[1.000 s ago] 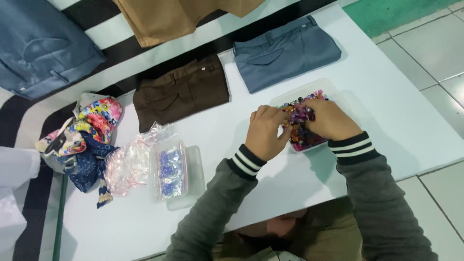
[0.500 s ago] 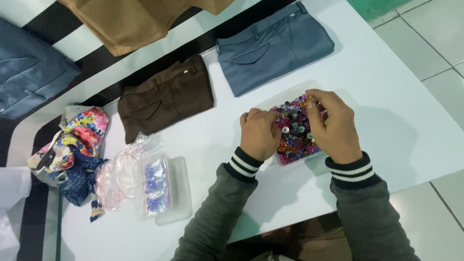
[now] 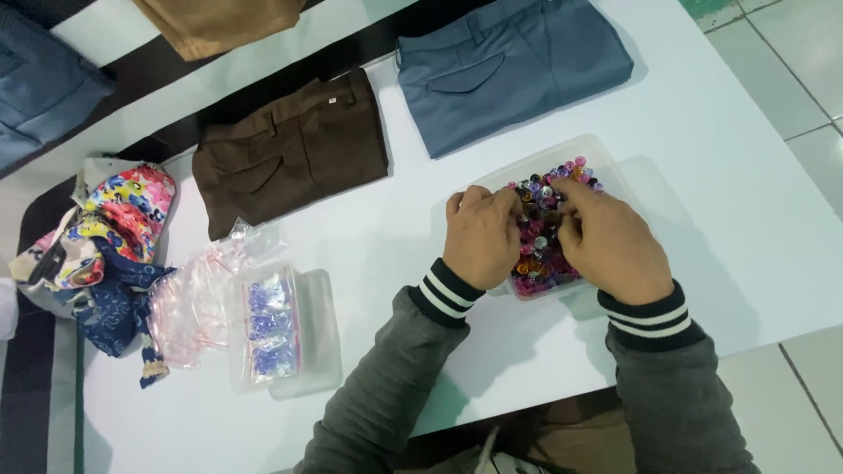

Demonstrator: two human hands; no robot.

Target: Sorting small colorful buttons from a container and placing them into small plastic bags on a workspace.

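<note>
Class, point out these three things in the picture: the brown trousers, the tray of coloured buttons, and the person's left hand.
Brown trousers (image 3: pixel 290 149), head view, middle of the folded cloth.
Button tray (image 3: pixel 606 162), head view, clear far rim.
Left hand (image 3: pixel 481 239), head view, back of the hand.

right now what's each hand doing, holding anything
Left hand: fingers curled into the tray of coloured buttons; grip cannot be told.
Right hand: same, fingertips among the buttons; cannot tell.

A white table (image 3: pixel 369 228) fills most of the view, evenly lit with soft shadows. To the right lies a floor of pale tiles (image 3: pixel 812 79) (a green patch (image 3: pixel 707 7) shows at the top corner). Behind the table runs a black-and-white striped surface (image 3: pixel 114 114).
</note>
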